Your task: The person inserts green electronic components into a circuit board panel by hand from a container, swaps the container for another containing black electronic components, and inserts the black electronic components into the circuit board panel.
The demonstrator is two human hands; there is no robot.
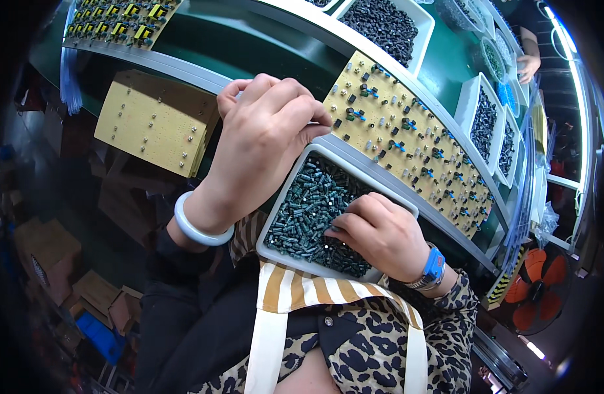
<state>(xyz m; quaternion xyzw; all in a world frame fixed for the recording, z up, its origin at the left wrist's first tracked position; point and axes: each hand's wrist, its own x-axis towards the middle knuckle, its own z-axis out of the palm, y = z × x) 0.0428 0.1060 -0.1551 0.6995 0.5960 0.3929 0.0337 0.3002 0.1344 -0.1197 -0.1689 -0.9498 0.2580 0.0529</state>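
A white tray (pixel 273 255) full of small dark green cylindrical capacitors (pixel 308 203) rests close against my body. My right hand (pixel 384 240), with a blue watch on its wrist, reaches into it, its thumb and fingertips pinched together among the capacitors. What lies between those fingertips is too small to make out. Above the tray's far left corner my left hand (pixel 266 121) is raised, a pale bangle (pixel 195 226) round its wrist. Its fingers are curled and closed; whatever they hold is hidden. Just right of it lies a tan circuit board (pixel 407 141) carrying many small parts.
A stack of tan boards (pixel 147 121) leans at the left by the metal rail (pixel 184 69). Beyond the rail stand white bins of dark parts (pixel 380 29). Another person's hand (pixel 528 65) shows at the far right. An orange fan (pixel 537 289) stands at lower right.
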